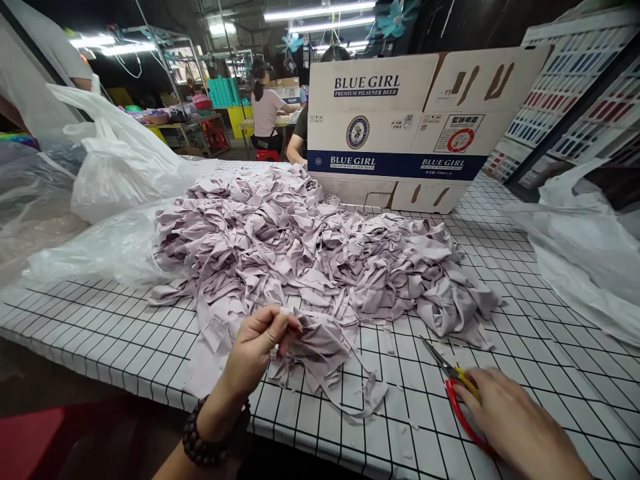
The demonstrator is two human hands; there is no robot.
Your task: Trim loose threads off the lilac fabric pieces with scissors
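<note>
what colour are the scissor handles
The scissor handles are red and yellow, best seen in the head view.

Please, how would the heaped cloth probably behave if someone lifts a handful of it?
The cloth would probably flop, since it lies in soft folds. A handful may feel fairly light, because it looks thin. Lifting may drag more along, as pieces overlap and look tangled.

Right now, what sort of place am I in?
Probably a garment workshop: there's a big heap of cloth, scissors at your right hand, and another person seated at a table behind.
</note>
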